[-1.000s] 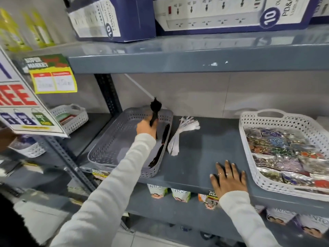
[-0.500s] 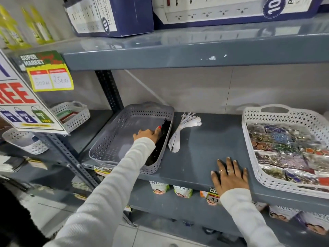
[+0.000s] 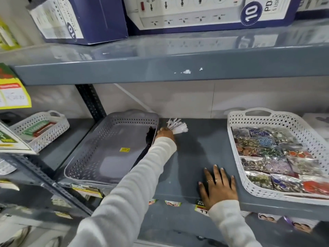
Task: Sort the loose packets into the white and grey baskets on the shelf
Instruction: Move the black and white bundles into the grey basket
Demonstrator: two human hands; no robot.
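A grey basket (image 3: pixel 83 157) stands on the shelf at centre left. Black packets (image 3: pixel 151 135) lie along its right inner wall. Just right of the basket is a white bundle of packets (image 3: pixel 178 125). My left hand (image 3: pixel 164 134) reaches over the basket's right rim with its fingers curled on the bundle's lower part, which the hand hides. My right hand (image 3: pixel 219 186) lies flat on the shelf's front edge with fingers spread, holding nothing. At the right a white basket (image 3: pixel 231 139) holds several shiny coloured packets (image 3: pixel 276 157).
A small white basket (image 3: pixel 58 122) with a green and red pack sits on the neighbouring shelf at left. The upper shelf's edge (image 3: pixel 160 68) hangs low overhead, with blue power-strip boxes (image 3: pixel 80 20) on it. Price signs (image 3: pixel 12 97) stick out at far left.
My left hand has laid the black packets in the grey basket, let them go, and moved right over the rim onto the white bundle. My right hand has stayed flat on the shelf.
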